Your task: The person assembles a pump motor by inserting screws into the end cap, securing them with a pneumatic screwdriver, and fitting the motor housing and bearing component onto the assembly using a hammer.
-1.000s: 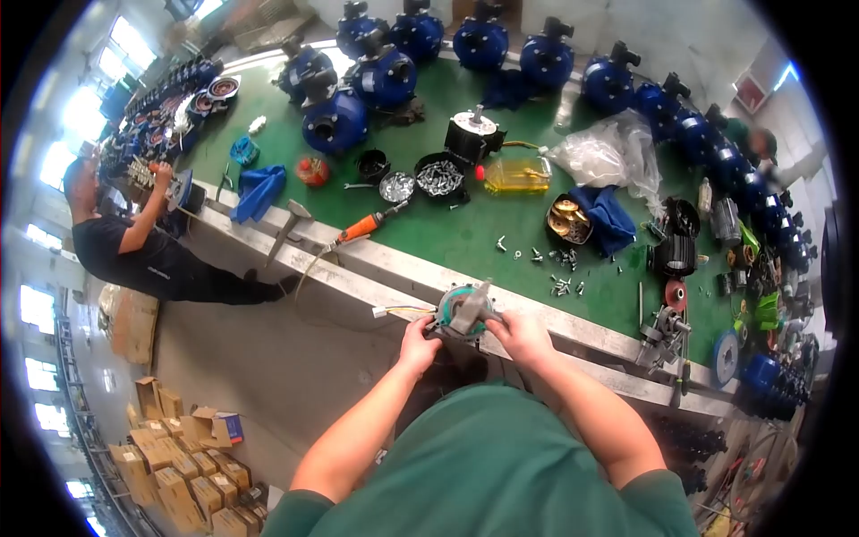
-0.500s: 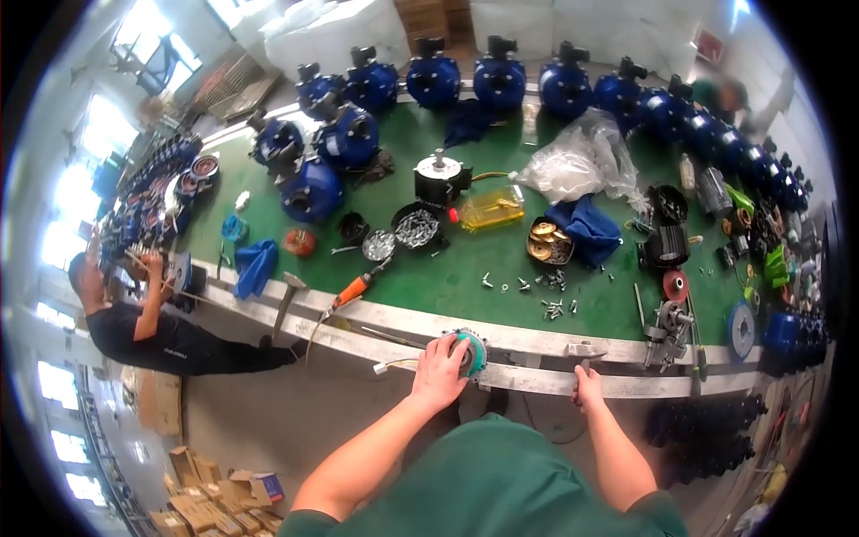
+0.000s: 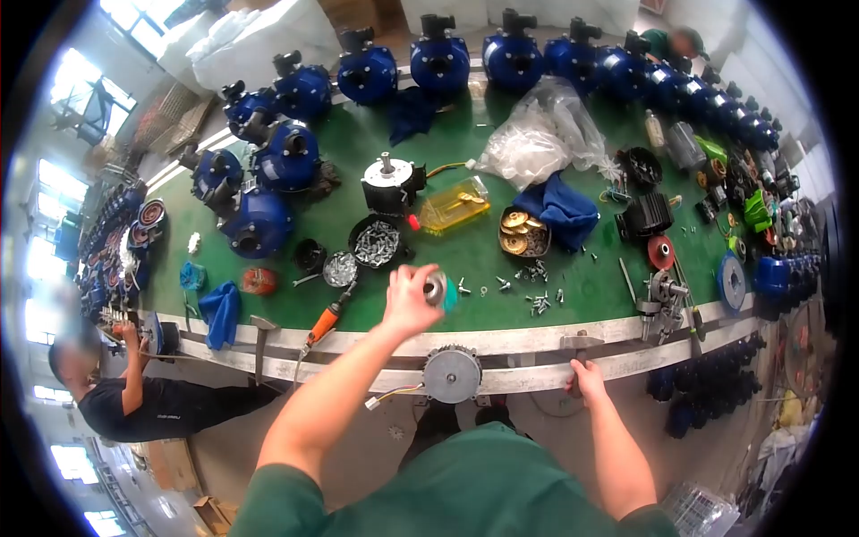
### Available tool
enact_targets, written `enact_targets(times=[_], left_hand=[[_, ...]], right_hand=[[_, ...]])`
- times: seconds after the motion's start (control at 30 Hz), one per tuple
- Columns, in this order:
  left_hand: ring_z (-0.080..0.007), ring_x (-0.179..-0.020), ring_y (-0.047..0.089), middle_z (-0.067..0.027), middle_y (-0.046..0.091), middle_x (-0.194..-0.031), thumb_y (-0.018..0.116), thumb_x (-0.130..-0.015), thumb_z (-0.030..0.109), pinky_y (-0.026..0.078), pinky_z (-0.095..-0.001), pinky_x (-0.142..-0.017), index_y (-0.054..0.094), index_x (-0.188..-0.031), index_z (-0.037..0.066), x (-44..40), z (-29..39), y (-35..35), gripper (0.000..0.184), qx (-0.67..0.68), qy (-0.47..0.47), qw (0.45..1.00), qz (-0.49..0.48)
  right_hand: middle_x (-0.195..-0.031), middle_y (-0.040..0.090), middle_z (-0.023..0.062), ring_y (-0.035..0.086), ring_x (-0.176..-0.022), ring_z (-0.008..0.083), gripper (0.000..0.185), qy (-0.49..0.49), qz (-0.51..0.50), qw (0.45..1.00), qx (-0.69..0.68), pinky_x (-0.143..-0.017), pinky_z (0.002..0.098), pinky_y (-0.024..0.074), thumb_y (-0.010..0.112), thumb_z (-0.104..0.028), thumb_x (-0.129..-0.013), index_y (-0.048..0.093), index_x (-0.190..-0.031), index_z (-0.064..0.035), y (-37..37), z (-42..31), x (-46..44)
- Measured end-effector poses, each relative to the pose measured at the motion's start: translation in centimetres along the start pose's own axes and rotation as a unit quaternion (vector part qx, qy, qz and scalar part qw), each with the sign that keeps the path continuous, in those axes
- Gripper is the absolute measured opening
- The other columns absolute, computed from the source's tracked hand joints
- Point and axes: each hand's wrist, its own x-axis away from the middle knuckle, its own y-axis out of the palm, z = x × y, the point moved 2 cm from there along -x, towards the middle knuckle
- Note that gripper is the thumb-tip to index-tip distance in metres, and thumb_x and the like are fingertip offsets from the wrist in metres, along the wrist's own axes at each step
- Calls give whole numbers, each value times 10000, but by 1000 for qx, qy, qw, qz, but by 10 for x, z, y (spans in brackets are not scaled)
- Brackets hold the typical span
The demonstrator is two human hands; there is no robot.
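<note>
My left hand is closed on a round metal part with a teal edge, raised over the near side of the green bench. Below it, a grey round motor lies flat across the pale rails, with a short cable and white connector at its left. My right hand grips a hammer by its handle; the head rests at the rail. Beyond my left hand are a black bowl of screws and an orange-handled power tool.
Blue pump-like units line the back of the bench. An upright black motor, a yellow liquid bottle and a clear plastic bag stand midway. Another hammer lies left. A co-worker works at left.
My left hand has lifted away from the rail toward the bench with the teal-edged part, uncovering the motor's grey face. My right hand still holds the hammer. The view has shifted.
</note>
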Motion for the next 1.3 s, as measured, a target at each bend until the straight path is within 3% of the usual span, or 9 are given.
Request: enact_targets(times=[0.2, 0.3, 0.4, 0.57, 0.63, 0.73, 0.9, 1.07, 1.3], left_hand=[[-364, -1162, 510, -145, 547, -1222, 835, -647, 52, 471, -441, -996, 578, -1319, 159, -82, -36, 59, 728, -67, 61, 996, 23], [-368, -1250, 496, -151, 538, -1313, 816, -696, 34, 460, -456, -1041, 520, -1386, 142, -82, -53, 77, 759, -18, 18, 999, 28], [-369, -1321, 465, -181, 502, -1382, 809, -736, 79, 430, -441, -1092, 479, -1420, 99, -59, -50, 68, 760, -11, 22, 997, 73], [-369, -1338, 458, -204, 469, -1407, 797, -800, 204, 389, -429, -1124, 427, -1437, 28, 37, -60, 55, 757, 169, -38, 983, 59], [-393, -1353, 422, -230, 424, -1425, 814, -786, 309, 361, -441, -1144, 345, -1482, 15, 86, -53, 53, 889, 202, -65, 977, 14], [-407, -1402, 365, -262, 367, -1485, 879, -684, 410, 314, -457, -1180, 230, -1528, -16, 136, -38, 65, 1147, 167, -119, 978, -48], [-402, -1377, 422, -235, 400, -1481, 887, -694, 354, 382, -468, -1132, 248, -1527, 40, 148, -8, 74, 1096, 144, -148, 977, -47], [-384, -1307, 503, -203, 447, -1460, 863, -717, 383, 443, -484, -1070, 343, -1475, 61, 155, -15, 92, 974, 108, -105, 988, 14], [-388, -1296, 505, -202, 473, -1434, 873, -712, 397, 439, -484, -1063, 289, -1495, 54, 158, -20, 100, 1036, 120, -117, 985, 27]], right_hand=[[-699, 609, 106, 617, -513, 217, 254, 4, 15, 1000, 5, -476, 365, 527, 642, -248, -972, 573, -998, -5, 0, -2, -5], [-713, 617, 122, 625, -531, 234, 206, 21, -4, 1000, -4, -486, 372, 530, 639, -191, -954, 546, -1006, -14, -3, -5, -11], [-719, 617, 115, 632, -570, 249, 169, 53, 18, 996, -71, -476, 388, 512, 607, -118, -927, 458, -994, -76, 5, -21, -3], [-625, 524, 39, 498, -459, 154, 188, 2, 24, 997, -74, -410, 333, 437, 644, -155, -921, 476, -864, -93, 18, -24, -5], [-623, 514, 23, 484, -455, 124, 153, -49, 45, 997, -29, -391, 287, 413, 645, -133, -916, 510, -874, -76, 34, -24, 10], [-659, 572, 34, 522, -477, 120, 63, -154, -39, 987, 18, -433, 267, 430, 627, -67, -870, 582, -879, -25, 57, -9, 38], [-702, 591, 39, 518, -494, 102, 193, -125, -126, 972, 156, -429, 259, 427, 645, -28, -831, 601, -1012, 24, 101, -4, 78], [-678, 617, 28, 553, -512, 87, 218, -112, -150, 970, 153, -453, 265, 454, 698, -119, -876, 624, -1027, 21, 121, 10, 92], [-676, 612, 25, 550, -512, 86, 211, -131, -140, 969, 155, -440, 264, 449, 675, -123, -899, 620, -1022, 39, 127, 11, 94]])
